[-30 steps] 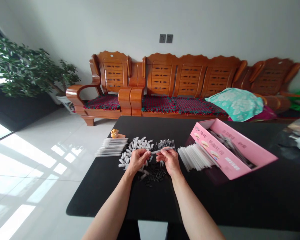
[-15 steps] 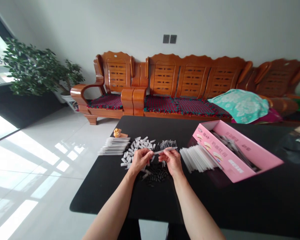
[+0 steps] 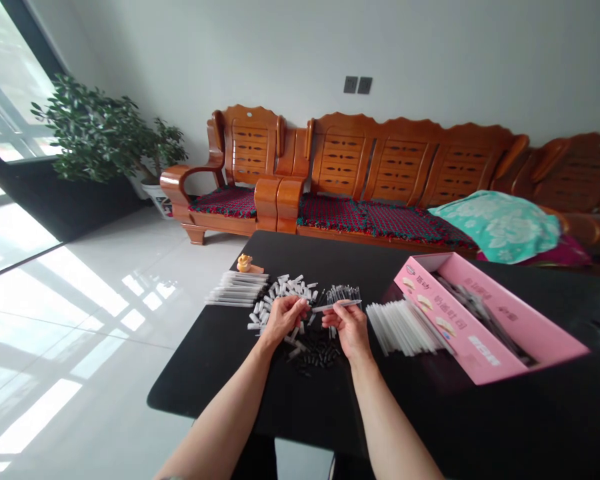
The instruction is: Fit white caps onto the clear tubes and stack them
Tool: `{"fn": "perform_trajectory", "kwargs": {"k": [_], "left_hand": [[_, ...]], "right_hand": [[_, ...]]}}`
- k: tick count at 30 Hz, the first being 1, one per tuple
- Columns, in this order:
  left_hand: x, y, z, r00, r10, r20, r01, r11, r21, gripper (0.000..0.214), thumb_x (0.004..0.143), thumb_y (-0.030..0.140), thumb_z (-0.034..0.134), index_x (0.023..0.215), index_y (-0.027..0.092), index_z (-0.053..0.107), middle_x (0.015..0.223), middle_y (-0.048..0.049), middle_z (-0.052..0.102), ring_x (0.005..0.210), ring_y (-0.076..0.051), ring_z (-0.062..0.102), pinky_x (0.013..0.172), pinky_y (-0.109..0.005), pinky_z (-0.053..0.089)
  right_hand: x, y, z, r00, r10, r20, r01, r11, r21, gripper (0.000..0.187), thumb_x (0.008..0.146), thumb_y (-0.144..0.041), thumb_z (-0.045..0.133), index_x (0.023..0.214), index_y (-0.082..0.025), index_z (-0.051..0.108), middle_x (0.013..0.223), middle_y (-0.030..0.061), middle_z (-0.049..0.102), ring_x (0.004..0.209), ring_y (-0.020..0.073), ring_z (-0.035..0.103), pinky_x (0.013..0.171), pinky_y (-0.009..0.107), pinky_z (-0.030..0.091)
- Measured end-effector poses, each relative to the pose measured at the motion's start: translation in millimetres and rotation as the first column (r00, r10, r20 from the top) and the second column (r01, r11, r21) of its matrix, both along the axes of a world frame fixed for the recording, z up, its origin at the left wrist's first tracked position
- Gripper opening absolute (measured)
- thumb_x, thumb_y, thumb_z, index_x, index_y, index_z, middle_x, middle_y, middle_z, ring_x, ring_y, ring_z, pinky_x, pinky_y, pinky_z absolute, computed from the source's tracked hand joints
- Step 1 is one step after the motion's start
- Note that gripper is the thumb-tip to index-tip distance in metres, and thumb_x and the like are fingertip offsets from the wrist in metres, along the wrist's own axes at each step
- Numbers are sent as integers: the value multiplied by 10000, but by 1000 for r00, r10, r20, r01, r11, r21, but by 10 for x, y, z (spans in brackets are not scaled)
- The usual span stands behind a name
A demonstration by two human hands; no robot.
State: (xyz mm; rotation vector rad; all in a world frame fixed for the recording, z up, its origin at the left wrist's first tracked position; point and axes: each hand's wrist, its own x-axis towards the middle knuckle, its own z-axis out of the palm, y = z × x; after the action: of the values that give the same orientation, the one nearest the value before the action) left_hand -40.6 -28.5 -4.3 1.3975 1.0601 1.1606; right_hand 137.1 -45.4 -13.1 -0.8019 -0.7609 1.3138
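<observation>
My right hand (image 3: 350,327) pinches a slim white pen (image 3: 336,306), held almost level above the table. Close to the pen's left end, the fingertips of my left hand (image 3: 284,320) are pressed together; whatever they hold, if anything, is too small to make out. Under and behind my left hand lie many loose white pen caps (image 3: 283,288). Thin pen refills (image 3: 344,292) are bunched just behind my right hand. Small black plugs (image 3: 321,353) are scattered between my wrists. White pen barrels (image 3: 401,327) lie in a row to the right.
A pink box (image 3: 460,328) with dark-looking contents stands right of the barrels. At the left table edge, white pens (image 3: 237,289) lie stacked near a small yellow figurine (image 3: 245,262). Behind the black table (image 3: 220,380) is a wooden sofa (image 3: 343,157).
My left fingertips have come slightly away from the pen's left end, while my right hand keeps hold of the pen. The whole view has shifted a little.
</observation>
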Motion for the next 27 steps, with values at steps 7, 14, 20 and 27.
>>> {"fn": "perform_trajectory", "kwargs": {"k": [7, 14, 20, 27], "left_hand": [[32, -18, 14, 997, -64, -46, 65, 997, 28, 395, 757, 486, 697, 658, 112, 614, 410, 41, 487, 334, -39, 368, 366, -154, 240], [-41, 48, -19, 973, 212, -92, -201, 972, 119, 320, 832, 439, 612, 884, 132, 687, 559, 5, 602, 467, -106, 529, 467, -196, 402], [-189, 62, 90, 830, 250, -498, -61, 929, 365, 107, 796, 264, 658, 815, 197, 739, 801, -14, 680, 655, -119, 577, 656, -223, 424], [-259, 29, 138, 622, 21, -783, 255, 940, 228, 225, 671, 364, 786, 837, 219, 742, 858, -27, 670, 759, -173, 613, 646, -242, 391]], "right_hand": [[12, 13, -20, 1000, -3, -9, 3, 1000, -5, 278, 718, -319, 783, 858, -156, 606, 678, 53, 743, 530, 199, 710, 475, 272, 594], [49, 28, -26, 998, -61, -15, 62, 998, 7, 234, 712, -291, 761, 825, -161, 602, 693, 58, 746, 544, 203, 712, 448, 263, 577], [52, 6, -22, 998, -17, 55, 15, 999, 33, 169, 738, -284, 720, 756, -152, 615, 673, 49, 731, 448, 148, 644, 368, 223, 517], [51, 2, -13, 998, -4, 69, 1, 999, 48, 161, 752, -294, 705, 751, -151, 633, 662, 41, 716, 447, 132, 622, 383, 223, 513]]}}
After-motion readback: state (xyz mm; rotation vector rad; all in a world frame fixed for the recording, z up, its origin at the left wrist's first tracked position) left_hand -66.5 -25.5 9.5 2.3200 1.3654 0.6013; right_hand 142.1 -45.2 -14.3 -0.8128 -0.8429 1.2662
